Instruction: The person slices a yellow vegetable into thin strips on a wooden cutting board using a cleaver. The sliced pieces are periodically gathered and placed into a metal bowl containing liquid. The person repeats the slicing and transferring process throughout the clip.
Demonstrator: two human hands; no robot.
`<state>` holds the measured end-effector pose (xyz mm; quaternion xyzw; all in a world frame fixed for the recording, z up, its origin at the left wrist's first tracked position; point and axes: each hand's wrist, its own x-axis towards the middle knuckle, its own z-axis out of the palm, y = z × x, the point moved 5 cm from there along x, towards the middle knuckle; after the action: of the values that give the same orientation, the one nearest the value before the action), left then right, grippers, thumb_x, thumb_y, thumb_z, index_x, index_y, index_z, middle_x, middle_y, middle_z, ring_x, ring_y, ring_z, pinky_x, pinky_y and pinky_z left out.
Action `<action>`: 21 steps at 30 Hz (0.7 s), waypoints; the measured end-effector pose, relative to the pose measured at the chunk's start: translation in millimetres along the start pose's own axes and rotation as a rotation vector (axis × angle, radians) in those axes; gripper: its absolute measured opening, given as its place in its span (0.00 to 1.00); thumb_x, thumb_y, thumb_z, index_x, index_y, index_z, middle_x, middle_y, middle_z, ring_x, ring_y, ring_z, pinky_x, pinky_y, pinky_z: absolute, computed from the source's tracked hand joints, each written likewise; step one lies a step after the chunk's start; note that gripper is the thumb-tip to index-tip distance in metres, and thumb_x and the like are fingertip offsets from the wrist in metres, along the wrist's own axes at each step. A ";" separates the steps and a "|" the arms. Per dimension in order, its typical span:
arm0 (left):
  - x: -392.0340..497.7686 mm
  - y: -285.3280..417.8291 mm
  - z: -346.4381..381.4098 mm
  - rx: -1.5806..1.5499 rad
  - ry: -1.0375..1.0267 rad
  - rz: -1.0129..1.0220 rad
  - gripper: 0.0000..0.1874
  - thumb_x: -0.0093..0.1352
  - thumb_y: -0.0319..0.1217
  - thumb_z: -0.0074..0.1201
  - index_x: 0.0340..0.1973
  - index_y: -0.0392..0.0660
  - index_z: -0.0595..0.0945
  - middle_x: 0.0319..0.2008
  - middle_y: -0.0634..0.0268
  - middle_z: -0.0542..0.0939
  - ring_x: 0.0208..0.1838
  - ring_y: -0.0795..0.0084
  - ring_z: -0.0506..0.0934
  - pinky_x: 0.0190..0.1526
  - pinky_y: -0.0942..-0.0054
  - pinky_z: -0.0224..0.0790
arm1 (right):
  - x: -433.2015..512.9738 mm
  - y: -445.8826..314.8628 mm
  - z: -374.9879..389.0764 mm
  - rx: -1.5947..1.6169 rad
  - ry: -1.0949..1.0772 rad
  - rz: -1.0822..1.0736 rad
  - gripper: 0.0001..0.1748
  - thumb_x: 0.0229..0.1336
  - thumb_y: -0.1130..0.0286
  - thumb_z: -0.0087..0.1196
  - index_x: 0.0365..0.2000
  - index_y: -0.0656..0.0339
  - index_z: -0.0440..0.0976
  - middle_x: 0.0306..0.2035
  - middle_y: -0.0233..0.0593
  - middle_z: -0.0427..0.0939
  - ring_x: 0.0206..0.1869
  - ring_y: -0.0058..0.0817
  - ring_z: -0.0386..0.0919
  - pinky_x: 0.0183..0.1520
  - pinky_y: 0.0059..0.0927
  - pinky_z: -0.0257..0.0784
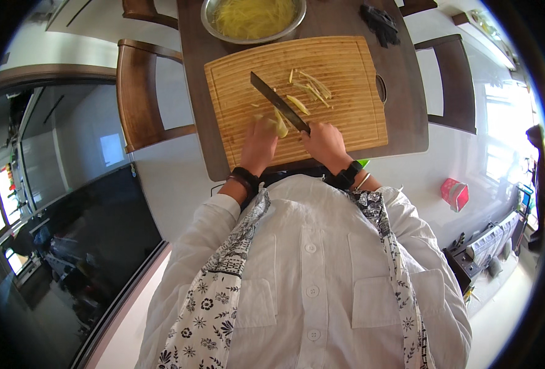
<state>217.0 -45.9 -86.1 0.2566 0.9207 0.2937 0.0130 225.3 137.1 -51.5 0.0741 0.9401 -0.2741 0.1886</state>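
Observation:
My right hand (325, 143) grips the handle of a kitchen knife (279, 102), whose long dark blade points up and left across the bamboo cutting board (355, 127). Left of the blade, my left hand (259, 143) is blurred, its fingers around a pale yellow vegetable piece (265, 122). Another cut slice (280, 124) lies between that hand and the blade. To the right of the knife are several thin pale yellow strips (316, 87) and a thicker wedge (298, 104). The kind of vegetable is not certain.
A metal bowl (208, 28) of yellow shreds (254, 17) stands beyond the board on the dark table (408, 133). Black crumpled fabric (380, 25) lies at the far right. Wooden chairs flank the table on the left (136, 94) and right (454, 83). A patterned scarf (208, 304) hangs over my shirt.

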 end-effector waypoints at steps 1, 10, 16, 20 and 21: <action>2.7 -1.8 0.4 0.010 0.034 0.017 0.18 0.64 0.28 0.60 0.50 0.43 0.81 0.54 0.56 0.74 0.57 0.48 0.71 0.58 0.51 0.67 | -0.8 -0.1 -1.4 0.000 0.009 -0.013 0.19 0.61 0.57 0.54 0.33 0.65 0.80 0.29 0.60 0.81 0.35 0.60 0.80 0.42 0.56 0.74; 18.4 0.3 16.6 0.162 -0.016 0.058 0.15 0.59 0.25 0.57 0.42 0.40 0.83 0.47 0.57 0.79 0.58 0.53 0.72 0.56 0.53 0.66 | -6.0 6.3 -1.3 -0.031 -0.045 0.018 0.19 0.60 0.57 0.54 0.33 0.65 0.80 0.29 0.60 0.81 0.36 0.59 0.80 0.43 0.57 0.74; 22.7 1.7 10.2 -0.052 0.068 0.147 0.15 0.58 0.18 0.54 0.42 0.36 0.81 0.46 0.54 0.78 0.54 0.50 0.74 0.55 0.57 0.70 | -10.6 4.7 1.8 -0.064 -0.063 0.006 0.15 0.58 0.60 0.55 0.32 0.64 0.80 0.30 0.58 0.82 0.36 0.57 0.81 0.42 0.55 0.76; 25.5 -2.0 17.7 -0.047 0.035 0.172 0.15 0.58 0.17 0.53 0.42 0.34 0.81 0.46 0.52 0.79 0.51 0.50 0.76 0.53 0.61 0.73 | -10.9 3.7 2.1 -0.066 -0.057 0.001 0.15 0.59 0.61 0.54 0.32 0.64 0.80 0.30 0.59 0.82 0.36 0.57 0.82 0.42 0.55 0.76; 25.2 -2.9 19.2 -0.045 0.037 0.171 0.15 0.58 0.17 0.53 0.42 0.35 0.81 0.46 0.52 0.79 0.51 0.50 0.76 0.52 0.61 0.73 | -11.2 3.5 2.6 -0.063 -0.061 0.003 0.15 0.59 0.62 0.54 0.32 0.64 0.80 0.29 0.59 0.82 0.36 0.57 0.82 0.42 0.55 0.76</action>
<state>197.1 -25.6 -100.3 0.3281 0.8887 0.3193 -0.0234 237.2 138.2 -50.9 0.0610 0.9419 -0.2464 0.2199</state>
